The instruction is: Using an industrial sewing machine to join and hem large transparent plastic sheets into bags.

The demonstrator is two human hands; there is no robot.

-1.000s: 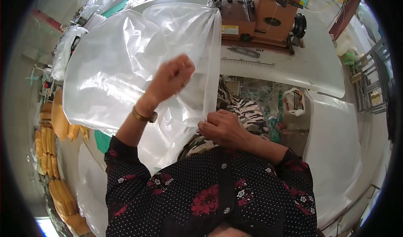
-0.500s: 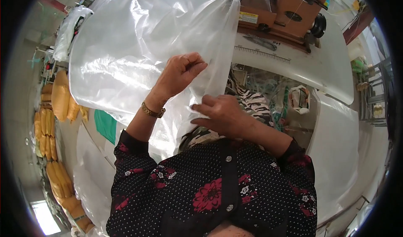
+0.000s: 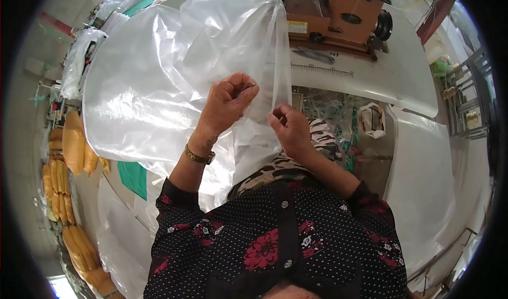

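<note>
A large sheet of clear plastic film [image 3: 137,98] spreads over the table and hangs down into my lap. My left hand [image 3: 230,100] is closed in a pinch above the film's right part, thumb against the curled fingers; the film appears gathered there. Lower and to the right, my right hand [image 3: 292,131] has its thumb and index finger drawn together at the film's right edge. What exactly lies between those fingertips is too small to make out.
A brown sewing machine [image 3: 344,21] stands at the far right on a white table [image 3: 381,84]. Metal snips [image 3: 316,55] lie before it, near a printed ruler scale [image 3: 323,70]. More white sheeting [image 3: 420,177] lies at right; yellow bundles [image 3: 74,143] line the left.
My right hand has moved up and rightward to the film's edge, its spread fingers now drawn into a pinch. My left hand stays closed. The whole view has shifted slightly.
</note>
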